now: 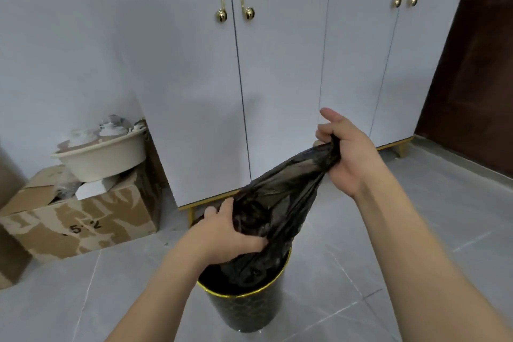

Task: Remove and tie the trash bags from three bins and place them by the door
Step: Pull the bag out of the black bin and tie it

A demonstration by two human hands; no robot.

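A black trash bag [280,203] rises out of a small black bin [247,311] with a gold rim, standing on the grey tiled floor. My right hand [347,153] grips the bag's gathered top and holds it stretched up to the right. My left hand [236,233] clutches the bag's lower part just above the bin's rim. The bag's bottom is still inside the bin and hidden.
White cabinet doors [280,64] with gold handles stand right behind the bin. A cardboard box [80,219] carrying a beige basin [102,158] sits at the left. A dark brown door [477,69] is at the far right.
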